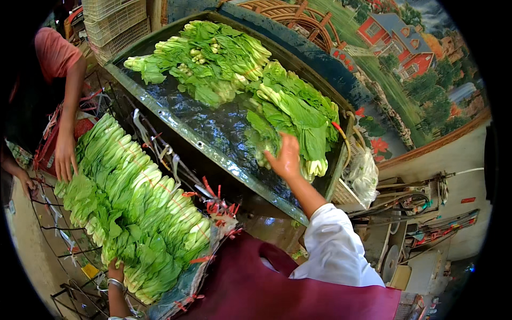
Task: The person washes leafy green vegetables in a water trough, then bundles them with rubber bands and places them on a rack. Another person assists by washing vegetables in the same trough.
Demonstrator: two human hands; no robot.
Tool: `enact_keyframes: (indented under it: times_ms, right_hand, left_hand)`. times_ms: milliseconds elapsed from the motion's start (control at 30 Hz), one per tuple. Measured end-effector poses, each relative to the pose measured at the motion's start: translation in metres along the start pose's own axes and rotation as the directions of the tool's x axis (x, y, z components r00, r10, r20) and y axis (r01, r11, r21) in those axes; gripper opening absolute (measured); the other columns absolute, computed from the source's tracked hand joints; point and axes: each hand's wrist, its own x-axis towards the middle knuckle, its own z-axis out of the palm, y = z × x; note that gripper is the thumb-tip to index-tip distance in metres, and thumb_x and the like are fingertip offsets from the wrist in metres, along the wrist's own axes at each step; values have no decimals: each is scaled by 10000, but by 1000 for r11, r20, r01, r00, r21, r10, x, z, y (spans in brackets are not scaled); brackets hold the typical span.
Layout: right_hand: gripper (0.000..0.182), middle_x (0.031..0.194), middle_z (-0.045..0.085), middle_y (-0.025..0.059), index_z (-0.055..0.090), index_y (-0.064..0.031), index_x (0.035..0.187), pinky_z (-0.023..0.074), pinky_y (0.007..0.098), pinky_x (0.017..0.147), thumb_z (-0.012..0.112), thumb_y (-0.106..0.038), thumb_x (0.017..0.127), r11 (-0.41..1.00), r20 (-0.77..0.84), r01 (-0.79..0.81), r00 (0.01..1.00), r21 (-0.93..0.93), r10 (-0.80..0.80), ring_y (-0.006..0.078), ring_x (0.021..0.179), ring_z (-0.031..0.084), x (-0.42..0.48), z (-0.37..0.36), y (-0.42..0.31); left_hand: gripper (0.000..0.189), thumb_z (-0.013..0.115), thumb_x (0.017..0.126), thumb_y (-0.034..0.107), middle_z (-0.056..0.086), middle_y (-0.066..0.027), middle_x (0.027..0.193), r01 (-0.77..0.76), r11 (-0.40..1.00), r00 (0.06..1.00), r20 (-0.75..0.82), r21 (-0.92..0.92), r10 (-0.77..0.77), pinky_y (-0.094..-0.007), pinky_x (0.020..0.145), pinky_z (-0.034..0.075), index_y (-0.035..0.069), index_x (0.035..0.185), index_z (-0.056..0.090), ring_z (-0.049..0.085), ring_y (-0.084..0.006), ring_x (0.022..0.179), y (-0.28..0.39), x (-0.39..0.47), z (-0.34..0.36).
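My right hand (283, 155), in a white sleeve, is over the water of a green trough (176, 127) with fingers spread and nothing gripped. Just past its fingertips floats a heap of wet leafy greens (296, 106) with pale stalks. At the lower left, my left hand (116, 271), with a metal bangle at the wrist, is against the edge of a pile of leafy greens (132, 196). Leaves hide most of its fingers, so its grip is unclear. The pile lies in rows on a wire rack, with thin red bands across the stalks.
Across the rack, a co-worker's hand (66, 154) rests on the leaves. Pale plastic crates (116, 28) are stacked behind the trough. A second heap of greens (212, 56) lies at its far end. A plastic bag (362, 176) and a hose (344, 140) are at its right.
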Motion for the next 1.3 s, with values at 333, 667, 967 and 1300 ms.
enact_keyframes:
  times_ms: [333,667,967,1300]
  right_hand:
    - [1275,1408,508,342,208,65,1549,509,520,1005,891,-559,672,550,440,-835,488,-17,754,401,1304,538,-92,151,151]
    - [547,1091,711,23,616,-231,1238,597,368,759,662,-638,877,245,997,-967,76,76,-9,161,932,701,21,-142,97]
    - [833,1095,678,136,512,-53,1388,587,319,800,635,-699,877,632,730,-395,517,667,-447,215,882,700,109,-280,-45]
    - [895,1337,588,102,468,-7,1399,440,412,1073,933,-194,658,134,361,-364,679,922,-640,235,1249,555,18,-64,-329]
  left_hand:
    - [399,590,1020,108,603,-133,1383,-467,757,874,-368,-457,317,-350,1062,468,-8,1397,537,592,-223,1254,282,-84,-47]
    - [1132,936,601,326,419,-142,1555,-985,-113,-88,185,127,979,-504,1216,280,142,1551,349,387,-388,1439,644,-176,133]
    - [1029,938,521,180,627,-123,1266,-896,-239,-93,-368,-374,925,-388,1072,466,84,1430,468,607,-288,1210,635,-194,27]
    - [1333,992,592,392,343,-142,1512,-893,100,419,-732,-438,537,-417,1190,281,11,1561,159,324,-244,1432,395,-179,-80]
